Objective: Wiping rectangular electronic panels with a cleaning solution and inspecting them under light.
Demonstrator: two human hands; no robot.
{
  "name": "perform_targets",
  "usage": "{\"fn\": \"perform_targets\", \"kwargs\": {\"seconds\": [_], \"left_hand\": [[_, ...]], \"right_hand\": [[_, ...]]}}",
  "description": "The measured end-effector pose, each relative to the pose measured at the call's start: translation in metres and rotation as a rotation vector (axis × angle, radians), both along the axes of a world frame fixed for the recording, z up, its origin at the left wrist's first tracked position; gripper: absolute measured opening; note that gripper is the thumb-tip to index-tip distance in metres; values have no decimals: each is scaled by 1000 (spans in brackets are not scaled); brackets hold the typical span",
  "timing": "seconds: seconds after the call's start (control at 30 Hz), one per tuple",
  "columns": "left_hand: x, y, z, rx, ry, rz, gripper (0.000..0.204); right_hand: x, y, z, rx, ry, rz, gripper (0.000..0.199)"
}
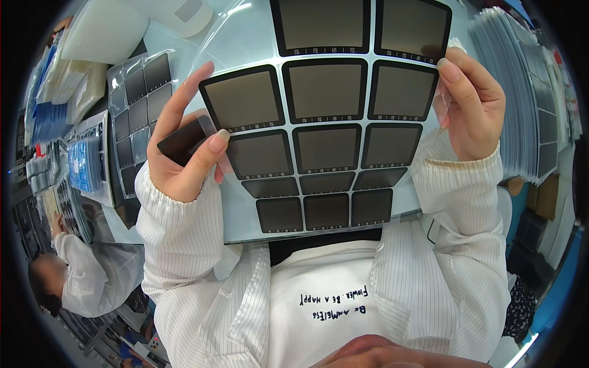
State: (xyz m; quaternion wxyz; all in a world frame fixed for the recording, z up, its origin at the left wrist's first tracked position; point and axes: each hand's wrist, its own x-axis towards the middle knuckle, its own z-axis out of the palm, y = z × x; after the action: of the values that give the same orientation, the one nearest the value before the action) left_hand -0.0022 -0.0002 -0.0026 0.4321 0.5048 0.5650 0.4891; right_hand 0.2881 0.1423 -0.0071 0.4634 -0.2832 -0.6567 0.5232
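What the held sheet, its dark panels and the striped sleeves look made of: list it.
Held sheet: probably clear, glossy plastic film; margins look see-through.
Dark panels: perhaps coated film or glass; smooth, soft sheen.
Striped sleeves: likely matte woven cloth, by their soft, wrinkled folds.

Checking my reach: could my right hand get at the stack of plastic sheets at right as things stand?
Probably yes, once freed: the right hand is near the stack of plastic sheets, with nothing evident between, but it pinches the edge of the sheet of dark panels.
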Motion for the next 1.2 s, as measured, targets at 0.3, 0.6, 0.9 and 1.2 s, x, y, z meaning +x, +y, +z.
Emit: {"fn": "perform_targets", "kwargs": {"seconds": [0.3,0.6,0.9,1.2], "left_hand": [[1,-1,-1,46,31,34,69],[-1,-4,1,50,39,8,67],[0,-4,2,65,28,5,66],[-1,-2,0,65,-73,-38,65]], "right_hand": [[-1,3,-5,3,60,21,18],[0,2,-6,-11,13,8,20],[0,2,-6,-44,52,38,21],[1,3,-7,-86,90,0,22]]}}
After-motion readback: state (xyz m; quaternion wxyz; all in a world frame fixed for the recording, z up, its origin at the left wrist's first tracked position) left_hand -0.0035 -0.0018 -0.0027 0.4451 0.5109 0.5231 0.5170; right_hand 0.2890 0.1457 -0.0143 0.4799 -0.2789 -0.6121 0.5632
